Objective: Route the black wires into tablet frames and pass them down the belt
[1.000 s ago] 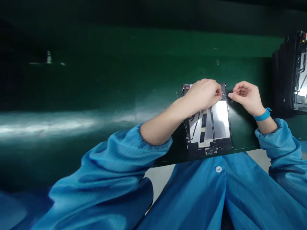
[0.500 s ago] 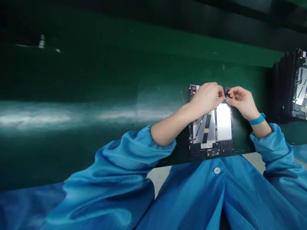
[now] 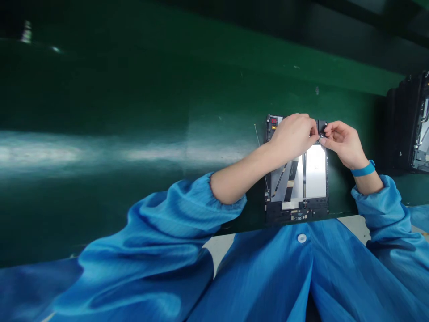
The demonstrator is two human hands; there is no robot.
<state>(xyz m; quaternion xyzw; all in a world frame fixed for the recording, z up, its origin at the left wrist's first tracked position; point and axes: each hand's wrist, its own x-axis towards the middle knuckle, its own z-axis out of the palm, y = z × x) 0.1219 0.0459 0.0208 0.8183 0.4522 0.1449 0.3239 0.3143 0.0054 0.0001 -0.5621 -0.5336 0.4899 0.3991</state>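
Observation:
An opened tablet lies on the green bench near its front edge, its inner metal plates, dark flex cables and circuit parts showing. My left hand reaches across its upper half, thumb and fingers pinched together at the upper right part. Close beside it, my right hand is closed in a pinch at the same upper right corner, by a small black part. What sits between the fingertips of either hand is too small to make out. A thin wire sticks out past the tablet's left edge.
A stack of dark tablet bodies stands at the right, its top one opened. The green bench stretches far to the left, with a dark raised ledge along the back. Its front edge runs close to my blue coat.
The view has shifted a little, so the stack sits further right in the picture. Both hands stay at the tablet's upper right corner with almost the same grip.

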